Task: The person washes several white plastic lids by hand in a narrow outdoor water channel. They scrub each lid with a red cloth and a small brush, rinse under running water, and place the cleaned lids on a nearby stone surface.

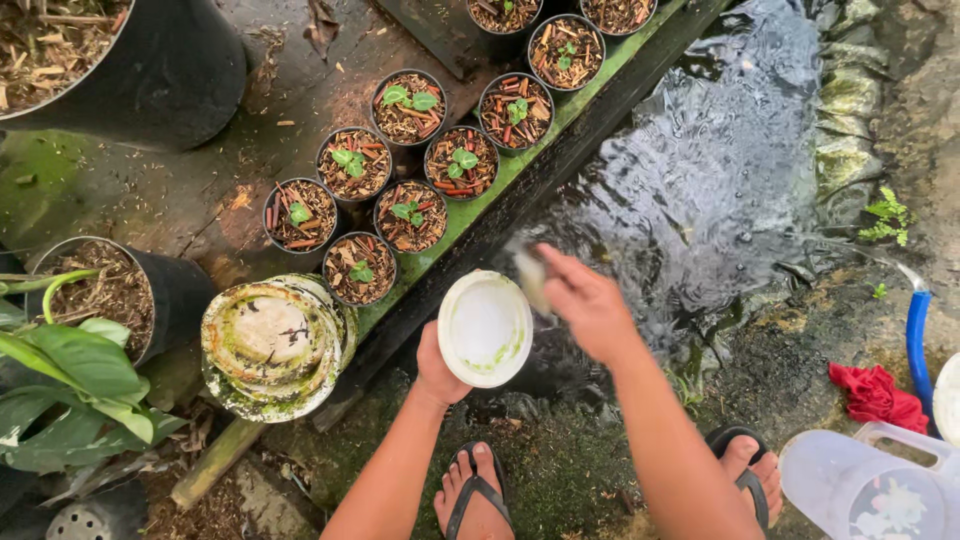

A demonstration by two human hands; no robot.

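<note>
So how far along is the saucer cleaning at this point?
Early on, it seems. The left hand holds a white saucer, mostly clean with green at its rim, while the right hand works a blurred scrubber against it. A stack of algae-stained saucers sits untouched beside the water channel.

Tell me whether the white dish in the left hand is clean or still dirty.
Partly dirty. The white dish, held by the left hand, is mostly white inside, with green staining along its lower rim.

Head camera looks steeply down (close) at hands [520,320].
</note>
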